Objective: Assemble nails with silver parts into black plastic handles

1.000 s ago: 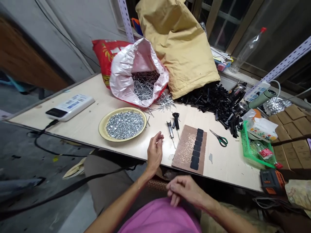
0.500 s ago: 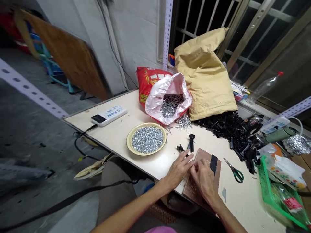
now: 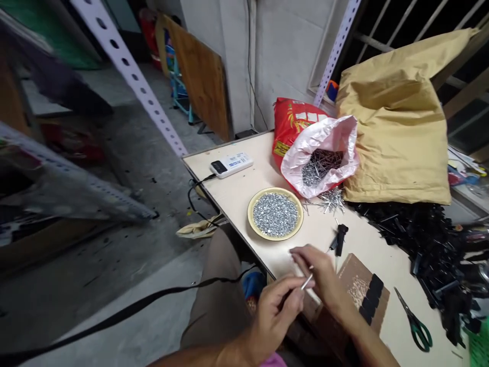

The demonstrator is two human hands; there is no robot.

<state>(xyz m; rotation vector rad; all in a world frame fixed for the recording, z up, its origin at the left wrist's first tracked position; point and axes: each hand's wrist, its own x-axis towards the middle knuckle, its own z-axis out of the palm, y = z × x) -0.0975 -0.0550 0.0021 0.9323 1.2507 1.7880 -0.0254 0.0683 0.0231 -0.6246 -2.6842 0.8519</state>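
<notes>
My left hand [image 3: 275,312] is closed, low in front of the table edge. A thin metal pin [image 3: 306,282] sticks up from its fingertips; something dark between the fingers is mostly hidden. Just above and right, my right hand [image 3: 320,272] has thumb and forefinger pinched together, pointing at the bowl; what they hold is too small to make out. The yellow bowl [image 3: 250,216] is full of small silvery metal pieces [image 3: 275,214]. A black plastic part [image 3: 341,238] with a metal pin lies beyond my right hand. Behind my right wrist is a brown board [image 3: 349,265] bearing black pads [image 3: 371,299].
A red bag [image 3: 290,114] of metal pins lies open behind the bowl, beside a large tan sack [image 3: 397,132]. Black plastic parts [image 3: 416,250] are heaped at right. Green-handled scissors [image 3: 414,323] lie near the board. A white power bank [image 3: 235,164] sits at the far left corner.
My view has swung left. My hands have left the board and come toward the table's edge. The pin now shows in my left hand, and my right hand points toward the bowl.
</notes>
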